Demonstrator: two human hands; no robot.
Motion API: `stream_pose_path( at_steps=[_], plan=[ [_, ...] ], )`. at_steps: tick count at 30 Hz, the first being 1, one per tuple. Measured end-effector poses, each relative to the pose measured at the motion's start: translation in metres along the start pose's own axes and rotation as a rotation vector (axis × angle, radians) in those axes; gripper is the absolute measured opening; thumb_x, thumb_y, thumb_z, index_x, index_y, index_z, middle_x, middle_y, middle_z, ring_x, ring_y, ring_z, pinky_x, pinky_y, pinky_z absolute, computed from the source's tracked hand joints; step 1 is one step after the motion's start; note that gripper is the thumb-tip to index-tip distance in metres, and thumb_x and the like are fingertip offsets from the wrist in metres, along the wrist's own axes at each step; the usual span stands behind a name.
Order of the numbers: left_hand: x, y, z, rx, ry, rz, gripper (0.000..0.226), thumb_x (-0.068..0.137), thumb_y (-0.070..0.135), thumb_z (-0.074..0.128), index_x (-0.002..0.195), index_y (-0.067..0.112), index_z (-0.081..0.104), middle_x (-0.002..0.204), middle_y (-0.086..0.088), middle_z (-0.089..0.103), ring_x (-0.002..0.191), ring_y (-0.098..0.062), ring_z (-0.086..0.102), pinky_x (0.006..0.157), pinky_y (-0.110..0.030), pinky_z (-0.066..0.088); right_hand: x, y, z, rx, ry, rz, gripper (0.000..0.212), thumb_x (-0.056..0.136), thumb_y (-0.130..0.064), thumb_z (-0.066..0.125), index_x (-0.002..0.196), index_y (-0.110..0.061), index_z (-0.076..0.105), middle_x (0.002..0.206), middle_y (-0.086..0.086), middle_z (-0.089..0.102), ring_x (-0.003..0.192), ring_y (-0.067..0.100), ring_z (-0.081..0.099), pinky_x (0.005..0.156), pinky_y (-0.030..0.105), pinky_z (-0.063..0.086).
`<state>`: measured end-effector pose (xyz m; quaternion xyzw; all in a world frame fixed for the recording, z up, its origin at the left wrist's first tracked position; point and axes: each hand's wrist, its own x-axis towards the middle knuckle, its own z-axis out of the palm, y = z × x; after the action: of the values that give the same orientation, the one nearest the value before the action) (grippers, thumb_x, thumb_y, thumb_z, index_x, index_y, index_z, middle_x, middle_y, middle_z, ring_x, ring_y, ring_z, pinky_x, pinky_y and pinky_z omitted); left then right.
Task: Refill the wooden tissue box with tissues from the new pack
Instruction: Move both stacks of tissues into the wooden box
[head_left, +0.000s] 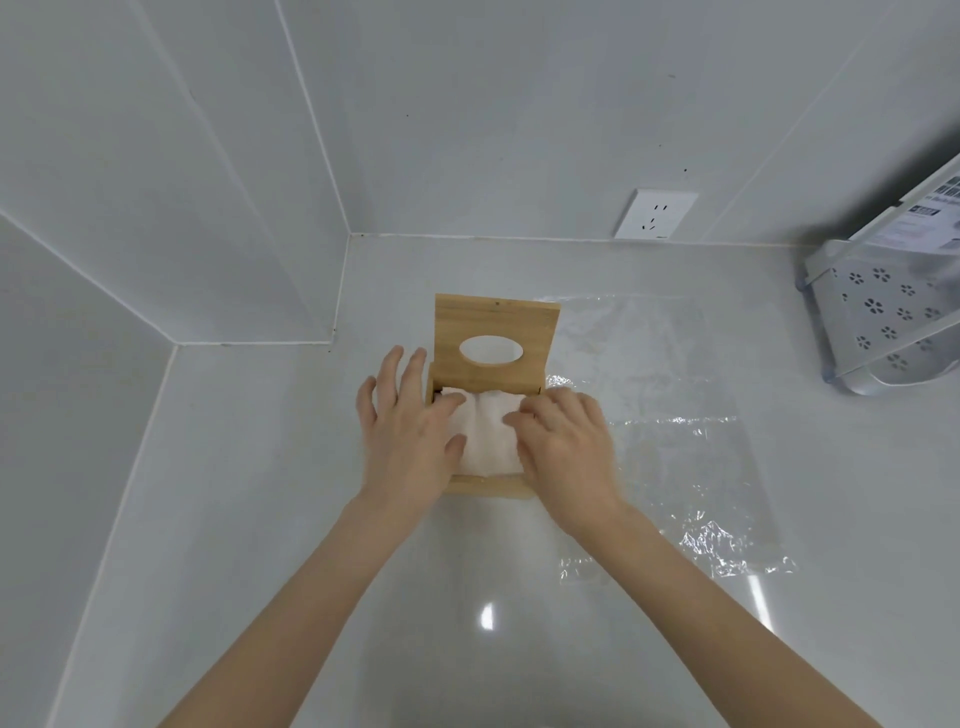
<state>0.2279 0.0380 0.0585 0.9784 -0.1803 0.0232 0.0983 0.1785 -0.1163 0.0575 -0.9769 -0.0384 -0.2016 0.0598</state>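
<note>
Your left hand (410, 426) and right hand (563, 441), grips released, press the tissues (485, 441) flat into the wooden tissue box (491, 486), lid (496, 325) upright.

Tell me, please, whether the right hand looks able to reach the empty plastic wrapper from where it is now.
Probably yes: the right hand presses the tissues beside the plastic wrapper, which lies flat and uncovered on the counter.

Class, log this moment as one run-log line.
lid: raised | tissues: in wooden tissue box | left hand, right hand: pressing tissues | wrapper: empty
</note>
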Motion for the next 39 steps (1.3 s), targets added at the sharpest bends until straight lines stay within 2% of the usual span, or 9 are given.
stream_pose_path(
  at_steps=[8,10,15,19,22,24,27,32,39],
  plan=[
    [0.006,0.006,0.004,0.114,-0.245,-0.058,0.058,0.077,0.043,0.063,0.128,0.02,0.048,0.157,-0.012,0.001,0.143,-0.032,-0.01,0.112,-0.055,-0.001,0.007,-0.021,0.001,-0.379,-0.487,-0.084,0.034,0.048,-0.011,0.046,0.074,-0.013,0.067,0.068,0.001,0.068,0.079,0.018,0.062,0.069,0.03,0.024],
    [0.009,0.005,0.003,0.14,-0.292,-0.036,0.058,0.076,0.046,0.062,0.127,0.02,0.049,0.156,-0.012,0.0,0.142,-0.033,-0.013,0.112,-0.057,-0.003,0.009,-0.02,0.001,-0.407,-0.532,-0.055,0.033,0.042,-0.013,0.064,0.075,-0.012,0.068,0.068,0.0,0.067,0.083,0.019,0.062,0.072,0.032,0.025],
    [0.016,0.003,0.0,0.226,-0.382,0.002,0.05,0.075,0.036,0.066,0.12,0.018,0.053,0.156,-0.014,-0.002,0.141,-0.035,-0.014,0.11,-0.061,-0.006,0.014,-0.017,-0.002,-0.379,-0.78,-0.094,0.045,0.085,-0.012,0.049,0.126,0.004,0.041,0.129,0.016,0.049,0.132,0.03,0.027,0.111,0.043,0.017],
    [0.02,0.005,-0.002,0.279,-0.429,0.009,0.043,0.075,0.03,0.066,0.115,0.017,0.056,0.155,-0.016,0.0,0.141,-0.037,-0.013,0.11,-0.062,-0.005,0.023,-0.01,-0.008,-0.36,-0.877,-0.117,0.061,0.085,-0.013,0.051,0.139,0.0,0.026,0.148,0.014,0.029,0.138,0.026,0.019,0.115,0.05,-0.002],
    [0.023,0.006,-0.006,0.281,-0.422,0.038,0.034,0.075,0.022,0.063,0.108,0.013,0.059,0.155,-0.017,0.002,0.141,-0.037,-0.013,0.11,-0.061,-0.006,0.024,-0.01,-0.014,-0.269,-0.781,-0.115,0.047,0.067,-0.004,0.066,0.113,-0.005,0.055,0.125,0.01,0.054,0.122,0.023,0.043,0.108,0.042,0.026],
    [0.024,0.006,-0.009,0.298,-0.416,0.055,0.031,0.076,0.015,0.06,0.107,0.012,0.059,0.155,-0.017,0.001,0.141,-0.037,-0.013,0.11,-0.06,-0.006,0.024,-0.013,-0.018,-0.31,-0.621,-0.082,0.037,0.03,-0.003,0.069,0.065,-0.013,0.065,0.076,0.003,0.065,0.085,0.021,0.056,0.071,0.03,0.045],
    [0.022,0.005,-0.01,0.326,-0.414,0.057,0.034,0.076,0.01,0.057,0.11,0.012,0.059,0.155,-0.018,0.001,0.141,-0.038,-0.014,0.111,-0.06,-0.006,0.02,-0.018,-0.014,-0.357,-0.483,-0.019,0.025,0.021,-0.005,0.056,0.043,-0.017,0.055,0.059,0.001,0.056,0.07,0.021,0.044,0.052,0.026,0.026],
    [0.023,0.008,-0.011,0.343,-0.435,0.049,0.033,0.077,0.011,0.057,0.11,0.013,0.058,0.155,-0.018,-0.001,0.141,-0.038,-0.015,0.111,-0.059,-0.007,0.021,-0.015,-0.011,-0.359,-0.706,0.132,0.029,0.075,-0.011,0.057,0.105,-0.011,0.055,0.108,0.008,0.05,0.099,0.027,0.048,0.072,0.033,0.031],
    [0.024,0.008,-0.009,0.353,-0.458,0.013,0.039,0.079,0.013,0.055,0.117,0.017,0.056,0.155,-0.017,-0.003,0.141,-0.037,-0.016,0.111,-0.059,-0.008,0.037,-0.019,-0.007,-0.374,-0.985,0.254,0.054,0.079,-0.01,0.056,0.131,-0.006,0.039,0.127,0.015,0.049,0.116,0.033,0.046,0.104,0.054,0.029]
  ],
)
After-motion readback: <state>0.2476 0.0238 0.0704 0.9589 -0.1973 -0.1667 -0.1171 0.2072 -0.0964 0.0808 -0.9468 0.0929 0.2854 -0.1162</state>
